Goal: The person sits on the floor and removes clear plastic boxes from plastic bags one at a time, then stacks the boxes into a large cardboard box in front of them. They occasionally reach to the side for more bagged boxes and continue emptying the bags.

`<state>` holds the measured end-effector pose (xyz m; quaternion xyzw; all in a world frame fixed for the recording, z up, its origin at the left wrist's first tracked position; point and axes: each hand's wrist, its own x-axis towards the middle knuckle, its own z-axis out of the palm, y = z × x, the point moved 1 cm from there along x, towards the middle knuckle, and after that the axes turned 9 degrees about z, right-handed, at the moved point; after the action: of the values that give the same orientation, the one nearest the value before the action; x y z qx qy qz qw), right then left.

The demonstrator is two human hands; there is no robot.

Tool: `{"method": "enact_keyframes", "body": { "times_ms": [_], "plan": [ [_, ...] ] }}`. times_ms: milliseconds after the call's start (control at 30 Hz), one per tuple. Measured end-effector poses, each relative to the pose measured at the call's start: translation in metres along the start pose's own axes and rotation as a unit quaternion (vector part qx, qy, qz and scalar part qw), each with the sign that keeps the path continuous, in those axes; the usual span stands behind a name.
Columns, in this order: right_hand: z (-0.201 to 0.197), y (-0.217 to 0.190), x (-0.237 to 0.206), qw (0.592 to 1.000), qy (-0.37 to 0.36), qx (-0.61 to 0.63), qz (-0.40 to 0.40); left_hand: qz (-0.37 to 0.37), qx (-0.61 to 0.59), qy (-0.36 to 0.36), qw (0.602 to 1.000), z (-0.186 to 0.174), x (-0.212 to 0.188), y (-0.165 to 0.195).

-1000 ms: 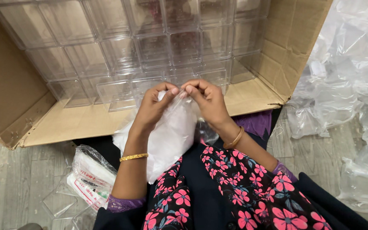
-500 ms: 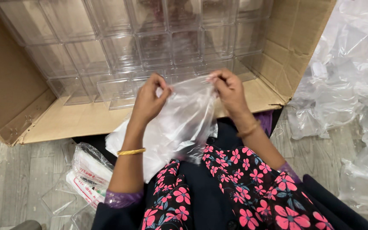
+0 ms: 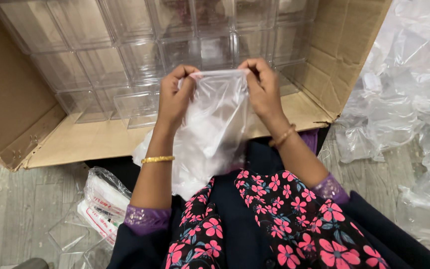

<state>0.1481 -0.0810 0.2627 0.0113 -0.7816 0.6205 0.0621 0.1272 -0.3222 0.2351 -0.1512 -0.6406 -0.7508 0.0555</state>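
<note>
Left hand (image 3: 175, 97) and right hand (image 3: 262, 89) both pinched shut on the top edge of a clear bag (image 3: 215, 124), one at each upper corner, thumbs and forefingers gripping the film, other fingers curled in. Held up in front of the chest, just above the lap, mouth uppermost and stretched flat between the two grips, the rest hanging slack toward more crumpled film below. Judged as the opening of the mouth: best done by rubbing the two layers apart between thumb and finger at each corner, keeping the edge taut and level, pulling gently sideways rather than hard, since thin film may tear or slip. Forearms raised from the lap and angled inward, wrists bent slightly down, palms facing each other across the bag; a gold bangle (image 3: 158, 159) on the left wrist, another (image 3: 282, 135) on the right. Behind the bag, an open carton (image 3: 75, 142) on its side, packed with clear boxes (image 3: 140, 60) in rows. Right of the bag, a heap of loose plastic wrap (image 3: 409, 99) on the floor. Below left of the bag, a printed packet (image 3: 103, 204).
</note>
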Motion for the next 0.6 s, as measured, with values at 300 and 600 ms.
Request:
{"method": "enact_keyframes", "body": {
  "times_ms": [300,600],
  "plan": [
    [0.009,0.036,0.034,0.976,-0.007,-0.217,0.02,0.035,0.349,0.022,0.936,-0.001,0.005,-0.017],
    [0.006,0.007,-0.026,0.866,-0.328,0.336,0.171,-0.003,0.199,-0.038,0.979,0.039,0.023,0.014]
  ]
}}
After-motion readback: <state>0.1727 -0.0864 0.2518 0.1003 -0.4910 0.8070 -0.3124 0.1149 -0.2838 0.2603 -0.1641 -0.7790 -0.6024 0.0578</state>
